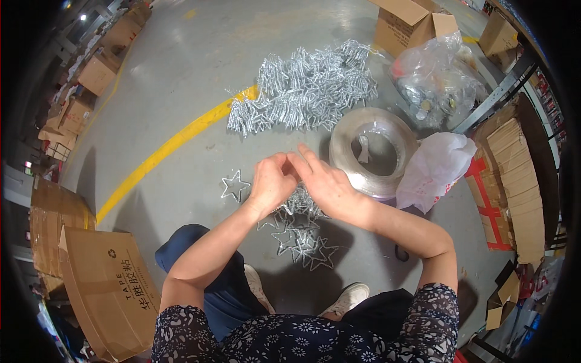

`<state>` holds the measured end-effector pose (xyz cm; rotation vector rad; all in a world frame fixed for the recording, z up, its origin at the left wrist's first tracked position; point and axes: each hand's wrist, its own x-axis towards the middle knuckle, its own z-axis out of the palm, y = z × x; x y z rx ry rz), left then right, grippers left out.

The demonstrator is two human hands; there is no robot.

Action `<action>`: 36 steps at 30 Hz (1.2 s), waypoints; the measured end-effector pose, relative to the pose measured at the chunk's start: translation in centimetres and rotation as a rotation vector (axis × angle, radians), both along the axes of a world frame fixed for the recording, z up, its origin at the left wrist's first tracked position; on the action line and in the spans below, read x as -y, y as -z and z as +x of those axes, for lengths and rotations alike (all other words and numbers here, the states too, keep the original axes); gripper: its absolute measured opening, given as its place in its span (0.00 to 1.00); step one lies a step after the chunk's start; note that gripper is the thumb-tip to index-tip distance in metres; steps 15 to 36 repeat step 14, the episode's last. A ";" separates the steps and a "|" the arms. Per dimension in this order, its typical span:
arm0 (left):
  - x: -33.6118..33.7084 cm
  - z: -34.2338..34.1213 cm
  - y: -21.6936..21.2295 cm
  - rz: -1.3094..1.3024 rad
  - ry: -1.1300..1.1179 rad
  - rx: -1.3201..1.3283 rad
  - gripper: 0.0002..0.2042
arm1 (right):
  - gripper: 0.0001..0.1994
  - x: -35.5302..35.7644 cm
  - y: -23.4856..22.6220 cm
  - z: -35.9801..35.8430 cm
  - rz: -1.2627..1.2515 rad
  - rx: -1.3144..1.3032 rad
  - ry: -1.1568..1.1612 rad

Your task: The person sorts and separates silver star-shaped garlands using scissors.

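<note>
Hands meet in the middle of the view, fingertips touching above a small cluster of silver tinsel stars [301,233] that lies on the floor directly beneath and slightly toward the person's knees. The left hand [272,181] is curled, its fingers bent inward toward the right hand [324,181], whose fingers stretch out and overlap the left fingertips; whether something thin is pinched between them cannot be told, since the fingers cover the spot. The cluster spreads lengthwise from under the hands back toward the person's shoes, and both hands stand about equally near its upper end. A single star [235,185] lies flat on the floor just left of the left hand, apart from the cluster. Beyond the fingertips, farther from the person, rests a large heap of the same stars [305,91], well apart. Just past the right hand and to its right sits a coil of clear line or tubing [374,151], with a white plastic bag [439,166] beside it. The top of the cluster is hidden under the palms.
</note>
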<state>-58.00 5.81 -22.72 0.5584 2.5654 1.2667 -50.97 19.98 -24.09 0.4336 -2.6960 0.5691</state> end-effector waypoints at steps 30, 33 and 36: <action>0.3 0.0 0.4 -0.073 0.026 -0.008 0.10 | 0.34 -1.7 2.9 -1.8 0.271 -0.066 -0.157; 0.3 0.0 0.4 -0.073 0.026 -0.008 0.10 | 0.34 -1.7 2.9 -1.8 0.271 -0.066 -0.157; 0.3 0.0 0.4 -0.073 0.026 -0.008 0.10 | 0.34 -1.7 2.9 -1.8 0.271 -0.066 -0.157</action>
